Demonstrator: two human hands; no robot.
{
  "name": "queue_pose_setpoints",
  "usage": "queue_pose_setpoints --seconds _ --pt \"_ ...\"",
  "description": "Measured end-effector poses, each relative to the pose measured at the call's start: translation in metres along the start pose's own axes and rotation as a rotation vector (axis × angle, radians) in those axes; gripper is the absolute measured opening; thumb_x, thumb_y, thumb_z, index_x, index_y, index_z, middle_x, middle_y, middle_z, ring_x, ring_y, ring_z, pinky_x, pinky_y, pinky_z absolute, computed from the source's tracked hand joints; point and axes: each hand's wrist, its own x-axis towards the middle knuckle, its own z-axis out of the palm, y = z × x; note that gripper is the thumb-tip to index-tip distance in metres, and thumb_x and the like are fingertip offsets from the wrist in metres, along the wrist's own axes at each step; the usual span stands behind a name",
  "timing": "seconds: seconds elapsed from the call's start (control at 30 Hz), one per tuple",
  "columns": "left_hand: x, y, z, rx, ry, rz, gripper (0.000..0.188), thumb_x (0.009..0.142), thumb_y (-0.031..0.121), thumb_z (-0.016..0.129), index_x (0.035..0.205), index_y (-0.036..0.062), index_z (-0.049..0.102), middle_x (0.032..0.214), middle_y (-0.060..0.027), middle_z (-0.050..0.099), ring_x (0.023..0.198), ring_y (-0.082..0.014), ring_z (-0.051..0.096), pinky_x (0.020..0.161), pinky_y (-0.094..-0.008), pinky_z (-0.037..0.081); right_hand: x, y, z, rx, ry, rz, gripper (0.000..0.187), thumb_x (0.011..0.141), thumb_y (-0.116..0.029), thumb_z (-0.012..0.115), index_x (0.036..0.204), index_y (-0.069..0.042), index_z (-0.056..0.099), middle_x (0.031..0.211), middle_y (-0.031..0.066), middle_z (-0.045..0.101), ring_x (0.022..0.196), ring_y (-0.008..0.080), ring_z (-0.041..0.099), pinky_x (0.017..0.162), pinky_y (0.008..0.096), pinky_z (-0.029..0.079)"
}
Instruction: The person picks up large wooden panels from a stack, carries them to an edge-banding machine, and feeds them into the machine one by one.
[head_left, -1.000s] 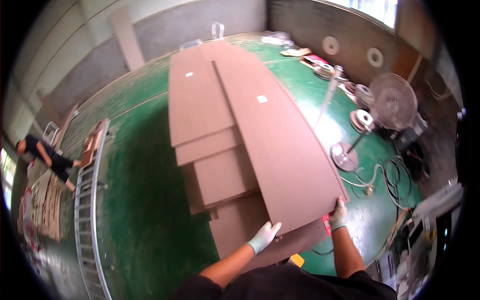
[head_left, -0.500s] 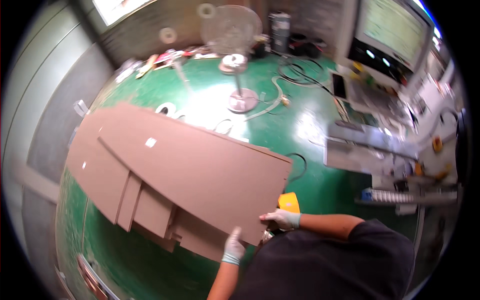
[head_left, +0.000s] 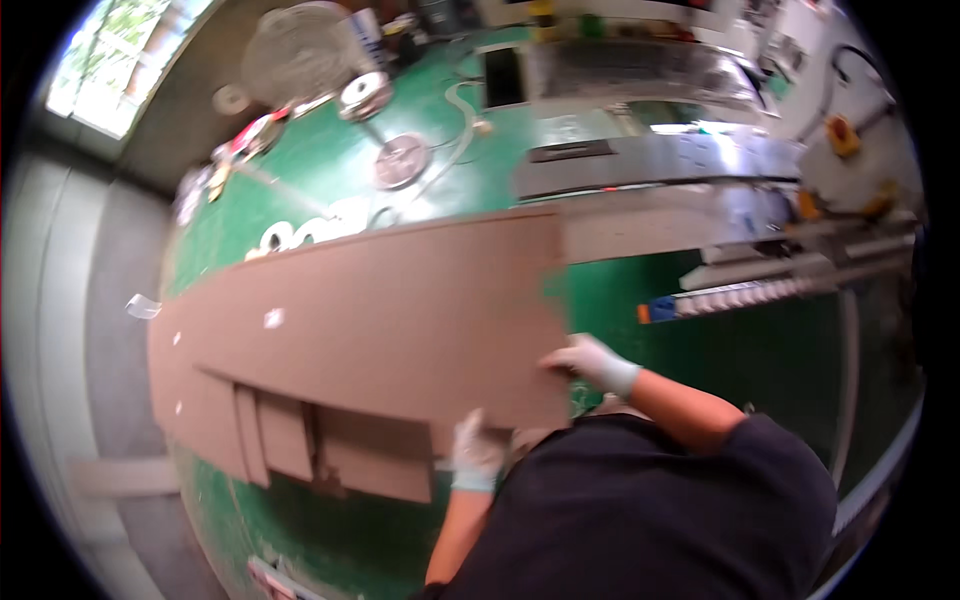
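Panel (head_left: 400, 320), broad and brown, is resting over staggered brown sheets (head_left: 375, 458).
At its near right corner, the gloved left hand (head_left: 476, 450) is laying a thumb over the near edge; its other fingers are hiding underneath in the blur, seemingly pinching the panel. The gloved right hand (head_left: 592, 364) is pinching the right-hand end by its edge. Beyond the far side, a fan's round base (head_left: 402, 160) is standing on the green floor (head_left: 485, 188).
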Motion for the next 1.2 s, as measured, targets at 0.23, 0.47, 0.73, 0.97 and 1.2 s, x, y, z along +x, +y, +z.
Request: queue_pose_setpoints --seconds 0.23,0.47,0.73,0.97,1.2 --pt "0.030 0.075 0.009 -0.144 0.228 0.242 0.051 0.099 0.035 0.065 0.144 0.0103 0.056 0.146 -0.0102 0.059 0.135 -0.0324 0.052 0.120 -0.0510 0.036 -0.102 0.042 -0.069 0.398 0.394 -0.082 0.035 0.092 -0.017 0.069 0.123 -0.001 0.066 0.108 0.0034 0.070 0.094 0.0146 0.066 0.083 0.0310 0.054" --pt "0.066 0.293 -0.102 0.083 0.343 0.720 0.062 0.093 0.043 0.067 0.143 0.0077 0.056 0.144 -0.0119 0.060 0.131 -0.0355 0.054 0.118 -0.0543 0.038 -0.159 0.062 -0.081 0.330 0.733 -0.069 0.033 0.098 -0.024 0.069 0.123 -0.003 0.066 0.106 0.0032 0.071 0.091 0.0124 0.066 0.079 0.0302 0.054" --pt "0.069 0.339 -0.158 0.241 0.473 0.487 0.063 0.108 0.053 0.041 0.149 0.0064 0.051 0.149 -0.0138 0.056 0.134 -0.0378 0.054 0.116 -0.0577 0.042 -0.189 0.084 -0.093 0.040 1.056 0.064 0.036 0.094 -0.037 0.075 0.091 -0.002 0.067 0.083 0.0003 0.063 0.076 0.0096 0.054 0.068 0.0328 0.048" --pt "0.045 0.262 -0.078 0.064 0.617 0.104 0.051 0.098 0.042 0.049 0.132 0.0078 0.066 0.133 -0.0091 0.068 0.126 -0.0322 0.060 0.104 -0.0519 0.047 -0.242 0.150 -0.136 -0.021 1.810 -0.292 0.026 0.096 -0.021 0.070 0.119 -0.009 0.071 0.110 0.0046 0.076 0.103 0.0205 0.071 0.090 0.0375 0.055" --pt "0.066 0.218 -0.110 1.050 0.228 0.239 0.042 0.079 -0.009 0.070 0.119 0.0007 0.067 0.123 -0.0207 0.069 0.105 -0.0292 0.067 0.092 -0.0459 0.056 -0.199 0.155 -0.155 1.433 1.512 -0.748 0.043 0.089 -0.024 0.078 0.126 -0.010 0.062 0.118 0.0089 0.066 0.110 0.0294 0.063 0.100 0.0503 0.052"
